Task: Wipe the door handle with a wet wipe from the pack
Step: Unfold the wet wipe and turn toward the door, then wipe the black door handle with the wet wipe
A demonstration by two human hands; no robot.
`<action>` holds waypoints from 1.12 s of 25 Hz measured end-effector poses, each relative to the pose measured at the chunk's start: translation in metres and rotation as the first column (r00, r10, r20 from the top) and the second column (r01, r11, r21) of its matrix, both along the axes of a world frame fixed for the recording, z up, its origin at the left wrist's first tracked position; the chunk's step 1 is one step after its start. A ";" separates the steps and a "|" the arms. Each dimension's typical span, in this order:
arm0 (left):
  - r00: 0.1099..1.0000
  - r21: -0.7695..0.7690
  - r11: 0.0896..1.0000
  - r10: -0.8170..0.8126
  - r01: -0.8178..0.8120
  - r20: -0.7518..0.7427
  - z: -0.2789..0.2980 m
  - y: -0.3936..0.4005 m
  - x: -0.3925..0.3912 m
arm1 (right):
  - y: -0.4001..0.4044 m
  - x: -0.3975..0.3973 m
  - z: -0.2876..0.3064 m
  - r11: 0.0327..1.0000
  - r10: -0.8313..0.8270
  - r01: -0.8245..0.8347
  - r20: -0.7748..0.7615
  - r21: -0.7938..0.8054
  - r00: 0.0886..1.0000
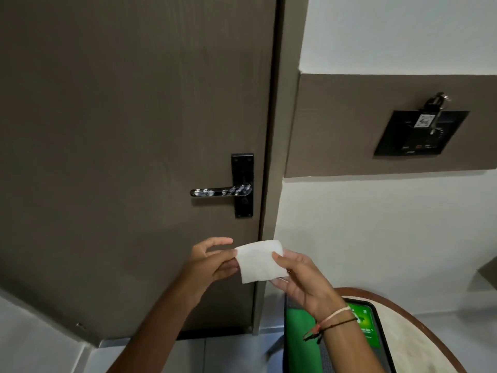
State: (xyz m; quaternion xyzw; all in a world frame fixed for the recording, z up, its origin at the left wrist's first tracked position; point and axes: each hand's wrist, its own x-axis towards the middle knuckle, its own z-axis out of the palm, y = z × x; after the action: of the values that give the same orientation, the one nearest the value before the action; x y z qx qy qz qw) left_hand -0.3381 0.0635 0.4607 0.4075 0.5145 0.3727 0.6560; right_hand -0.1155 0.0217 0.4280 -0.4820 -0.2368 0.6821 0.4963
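Brown wood-grain door (pixel 121 130) across nine to twelve o'clock, closed against a matching frame (pixel 287 103). White wall (pixel 390 30) from one to four o'clock, crossed by a brown panel (pixel 349 125) carrying a black card holder (pixel 419 133) at two o'clock. Round pale table (pixel 419 335) with a dark wooden rim at five o'clock. Grey tiled floor (pixel 231 354) at six o'clock. Soft, even indoor light, faint shadows.

Left hand (pixel 215 261) and right hand (pixel 301 278) raised, fingers pinched, forearms extended.
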 end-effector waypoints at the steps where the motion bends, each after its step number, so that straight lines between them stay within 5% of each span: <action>1: 0.999 -0.007 1.000 -0.028 0.028 0.039 0.002 0.005 -0.006 | 0.002 -0.007 0.003 1.000 -0.010 0.010 -0.073 0.002 0.997; 8: 0.952 0.145 0.956 -0.275 0.256 0.132 0.026 0.027 -0.023 | 0.016 -0.058 0.010 0.993 -0.112 0.086 -0.393 -0.082 0.913; 14: 0.961 0.267 0.937 -0.169 0.226 -0.219 0.034 0.045 -0.037 | 0.016 -0.083 0.014 0.991 -0.131 0.104 -0.608 -0.079 0.783; 23: 0.930 0.510 0.827 -0.039 0.236 -0.367 0.049 0.065 -0.041 | 0.040 -0.079 0.032 0.992 -0.083 0.039 -0.394 -0.120 0.915; 25: 0.893 0.741 0.652 0.224 0.161 -0.391 0.058 0.071 -0.046 | 0.042 -0.078 0.046 0.991 -0.137 0.121 -0.382 -0.066 0.914; 27: 0.715 0.937 0.249 0.606 0.246 -0.349 0.074 0.087 -0.055 | 0.047 -0.078 0.055 0.913 -0.364 0.390 -0.201 0.115 0.910; 28: 0.601 0.935 0.095 0.742 0.343 -0.296 0.082 0.100 -0.060 | 0.052 -0.080 0.061 0.810 -0.544 0.518 0.018 0.275 0.839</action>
State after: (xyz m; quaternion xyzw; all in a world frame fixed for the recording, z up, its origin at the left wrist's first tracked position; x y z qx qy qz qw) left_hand -0.3980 0.1635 0.5432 0.7485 0.4110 0.5016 -0.1390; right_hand -0.1954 0.0739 0.4887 -0.4919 -0.2034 0.4552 0.7138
